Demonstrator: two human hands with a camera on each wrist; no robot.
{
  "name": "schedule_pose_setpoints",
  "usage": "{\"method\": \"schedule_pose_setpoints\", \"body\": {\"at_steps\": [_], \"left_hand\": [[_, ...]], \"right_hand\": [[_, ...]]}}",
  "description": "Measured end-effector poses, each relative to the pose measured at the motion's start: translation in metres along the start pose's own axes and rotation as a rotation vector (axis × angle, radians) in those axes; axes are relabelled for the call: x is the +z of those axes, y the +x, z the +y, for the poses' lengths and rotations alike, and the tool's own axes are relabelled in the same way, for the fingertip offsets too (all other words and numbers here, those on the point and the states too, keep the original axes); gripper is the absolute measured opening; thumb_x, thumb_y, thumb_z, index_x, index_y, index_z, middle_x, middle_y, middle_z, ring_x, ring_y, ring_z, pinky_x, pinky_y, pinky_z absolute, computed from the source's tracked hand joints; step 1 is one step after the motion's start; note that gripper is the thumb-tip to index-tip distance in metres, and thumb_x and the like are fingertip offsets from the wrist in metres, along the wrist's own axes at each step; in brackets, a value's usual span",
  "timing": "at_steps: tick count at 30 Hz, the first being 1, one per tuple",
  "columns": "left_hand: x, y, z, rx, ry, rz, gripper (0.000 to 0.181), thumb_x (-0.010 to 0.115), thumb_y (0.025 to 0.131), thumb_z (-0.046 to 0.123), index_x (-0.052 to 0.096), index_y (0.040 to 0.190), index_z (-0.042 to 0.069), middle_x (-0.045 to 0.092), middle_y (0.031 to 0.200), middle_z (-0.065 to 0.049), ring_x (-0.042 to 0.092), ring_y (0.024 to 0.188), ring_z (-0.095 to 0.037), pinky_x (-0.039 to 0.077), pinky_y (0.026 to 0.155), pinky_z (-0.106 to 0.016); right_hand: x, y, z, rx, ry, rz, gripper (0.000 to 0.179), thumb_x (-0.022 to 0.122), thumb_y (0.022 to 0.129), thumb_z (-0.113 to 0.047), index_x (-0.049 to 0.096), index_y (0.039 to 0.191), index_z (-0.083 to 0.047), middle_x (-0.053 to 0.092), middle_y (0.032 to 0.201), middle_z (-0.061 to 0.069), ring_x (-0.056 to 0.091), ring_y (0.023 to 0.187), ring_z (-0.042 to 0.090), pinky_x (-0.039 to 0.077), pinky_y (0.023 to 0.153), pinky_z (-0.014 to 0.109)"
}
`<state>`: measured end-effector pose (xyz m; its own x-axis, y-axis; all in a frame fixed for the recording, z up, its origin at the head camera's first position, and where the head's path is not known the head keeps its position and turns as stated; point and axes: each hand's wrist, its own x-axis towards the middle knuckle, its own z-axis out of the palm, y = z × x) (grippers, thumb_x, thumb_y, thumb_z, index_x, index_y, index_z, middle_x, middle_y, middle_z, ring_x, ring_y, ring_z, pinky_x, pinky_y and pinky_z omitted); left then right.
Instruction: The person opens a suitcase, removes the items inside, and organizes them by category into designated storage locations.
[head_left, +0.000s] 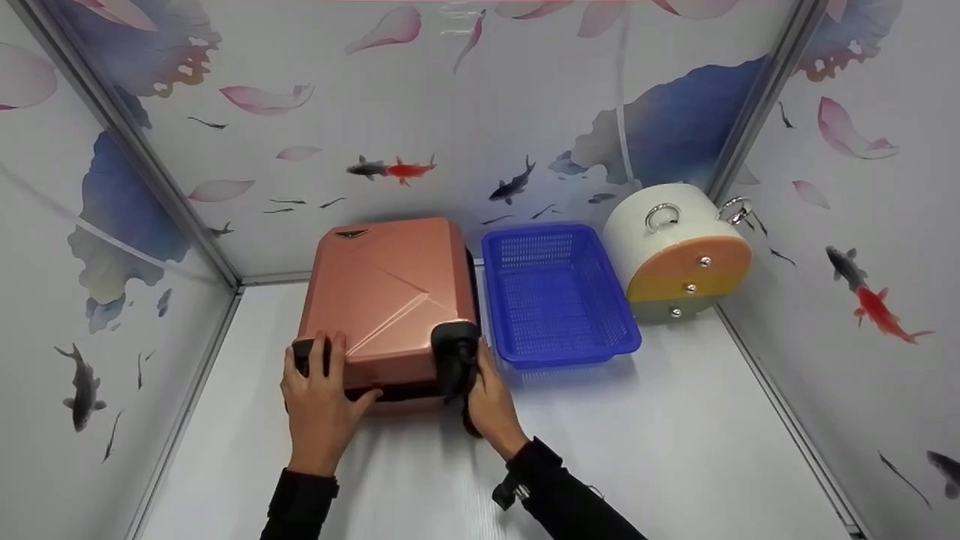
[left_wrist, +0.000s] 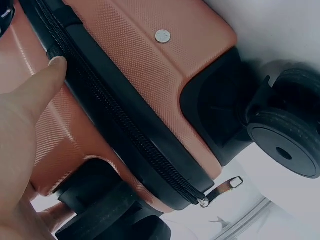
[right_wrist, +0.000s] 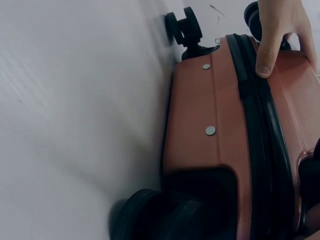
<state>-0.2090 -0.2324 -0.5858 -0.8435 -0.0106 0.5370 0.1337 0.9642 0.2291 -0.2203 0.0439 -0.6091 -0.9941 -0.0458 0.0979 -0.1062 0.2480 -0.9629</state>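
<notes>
A rose-gold hard-shell suitcase [head_left: 390, 292] lies flat, its black wheels toward the person. My left hand [head_left: 322, 412] grips its near left corner: fingers over the top by a wheel, thumb against the near side. In the left wrist view that thumb [left_wrist: 47, 80] rests beside the black zipper [left_wrist: 120, 115], and a metal zipper pull [left_wrist: 225, 190] hangs at the corner. At the near right corner, my right hand [head_left: 495, 405] holds the suitcase beside a black wheel [head_left: 456, 360]; its fingers are partly hidden there. The right wrist view shows the suitcase's lower shell [right_wrist: 192, 115] against the white surface.
Right of the suitcase stands a blue plastic basket [head_left: 566, 300]. Beyond it, near the right wall, is a white rounded drawer box [head_left: 660, 217] with an orange, yellow and green front and ring handles. Printed panels with fish and petals enclose the white tabletop [head_left: 660, 435].
</notes>
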Motion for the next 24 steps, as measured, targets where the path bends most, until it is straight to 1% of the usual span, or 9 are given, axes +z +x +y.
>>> {"method": "schedule_pose_setpoints", "body": {"at_steps": [6,9,11,14,15,17,20,21,24], "left_hand": [[0.005,0.0,0.005,-0.008,0.025,0.008,0.133,0.11,0.063,0.047,0.039,0.17,0.016,0.038,0.173,-0.024,0.027,0.154,-0.075,0.037,0.116,-0.083],[0.01,0.0,0.008,-0.01,0.058,0.045,0.132,0.112,0.061,0.04,0.039,0.168,0.013,0.039,0.171,-0.029,0.027,0.155,-0.074,0.033,0.119,-0.082],[0.014,0.0,0.011,0.003,0.08,0.073,0.131,0.113,0.06,0.034,0.04,0.166,0.011,0.039,0.168,-0.033,0.028,0.156,-0.073,0.033,0.121,-0.079],[0.019,0.002,0.013,0.028,0.107,0.105,0.13,0.113,0.058,0.026,0.041,0.166,0.012,0.039,0.165,-0.039,0.028,0.158,-0.071,0.034,0.122,-0.077],[0.02,0.003,0.013,0.036,0.11,0.114,0.129,0.113,0.058,0.025,0.042,0.166,0.014,0.039,0.165,-0.04,0.029,0.158,-0.07,0.034,0.122,-0.077],[0.022,0.004,0.011,0.048,0.11,0.13,0.128,0.112,0.057,0.023,0.044,0.165,0.016,0.04,0.163,-0.041,0.031,0.158,-0.069,0.037,0.121,-0.076],[0.02,0.004,0.007,0.067,0.111,0.147,0.126,0.113,0.056,0.026,0.048,0.163,0.018,0.044,0.161,-0.041,0.036,0.155,-0.069,0.041,0.119,-0.077],[0.019,0.004,0.006,0.074,0.105,0.156,0.125,0.113,0.055,0.027,0.049,0.162,0.017,0.046,0.16,-0.041,0.038,0.154,-0.069,0.042,0.118,-0.078],[0.012,0.008,0.003,0.079,0.091,0.174,0.122,0.113,0.056,0.033,0.05,0.159,0.013,0.049,0.157,-0.041,0.043,0.15,-0.07,0.045,0.115,-0.079]], "right_hand": [[-0.003,0.003,-0.007,-0.037,0.044,0.037,0.06,0.036,0.116,-0.005,0.025,0.175,-0.009,0.024,0.184,0.012,0.029,0.169,0.029,0.032,0.133,0.048],[-0.002,0.003,-0.009,-0.049,0.061,0.053,0.061,0.038,0.116,-0.004,0.027,0.175,-0.01,0.026,0.183,0.012,0.065,0.123,0.022,0.047,0.11,0.036],[-0.002,0.002,-0.008,-0.057,0.078,0.058,0.062,0.039,0.115,-0.002,0.027,0.175,-0.012,0.026,0.183,0.012,0.057,0.082,0.012,0.049,0.092,0.029],[-0.001,0.0,-0.007,-0.087,0.112,0.05,0.064,0.04,0.113,0.001,0.029,0.174,-0.013,0.026,0.183,0.012,0.039,0.07,0.005,0.043,0.077,0.024],[-0.002,0.001,-0.006,-0.104,0.116,0.05,0.065,0.041,0.112,0.003,0.03,0.174,-0.012,0.026,0.183,0.012,0.051,0.077,0.003,0.044,0.079,0.022],[-0.002,0.0,-0.004,-0.139,0.102,0.048,0.068,0.042,0.11,0.006,0.03,0.174,-0.013,0.027,0.183,0.01,0.066,0.118,0.007,0.047,0.097,0.016],[-0.002,-0.002,0.002,-0.168,0.061,0.033,0.071,0.042,0.11,0.008,0.028,0.175,-0.015,0.024,0.185,0.008,0.04,0.164,0.021,0.034,0.126,0.019],[-0.002,-0.003,0.003,-0.174,0.04,0.027,0.071,0.042,0.11,0.007,0.027,0.175,-0.014,0.021,0.185,0.007,0.021,0.171,0.021,0.026,0.132,0.024],[-0.003,-0.006,0.009,-0.164,0.004,0.013,0.066,0.045,0.115,-0.002,0.021,0.176,-0.012,0.014,0.187,0.01,0.017,0.173,0.028,0.025,0.137,0.042]]}}
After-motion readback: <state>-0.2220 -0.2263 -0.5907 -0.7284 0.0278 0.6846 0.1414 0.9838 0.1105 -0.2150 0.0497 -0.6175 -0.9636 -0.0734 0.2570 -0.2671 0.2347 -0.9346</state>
